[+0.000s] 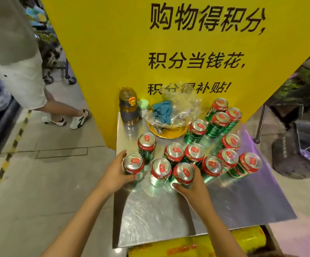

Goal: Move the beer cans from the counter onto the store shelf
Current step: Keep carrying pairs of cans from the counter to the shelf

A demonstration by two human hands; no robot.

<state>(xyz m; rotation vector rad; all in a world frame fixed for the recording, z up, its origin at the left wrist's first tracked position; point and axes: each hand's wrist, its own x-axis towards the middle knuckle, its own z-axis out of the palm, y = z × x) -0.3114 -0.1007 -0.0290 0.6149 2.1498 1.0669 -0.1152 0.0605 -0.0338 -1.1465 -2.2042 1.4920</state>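
Several green beer cans with red rims stand on a shiny metal counter (pixel 159 210). My left hand (pixel 116 172) grips the can (pixel 133 165) at the counter's left front, fingers curled round its side. My right hand (pixel 191 184) grips another can (pixel 184 173) near the middle front. Between them stands a free can (pixel 160 171). More cans cluster behind and to the right, such as the can (pixel 249 163) at the far right and the pair (pixel 221 115) by the yellow board. No shelf is in view.
A yellow sign board (pixel 169 52) rises behind the counter. An amber water bottle (pixel 129 106), a small green-capped jar (pixel 143 106), and a yellow dish (pixel 167 133) with a plastic bag and blue cloth sit at the back. A person (pixel 20 62) stands on the left aisle.
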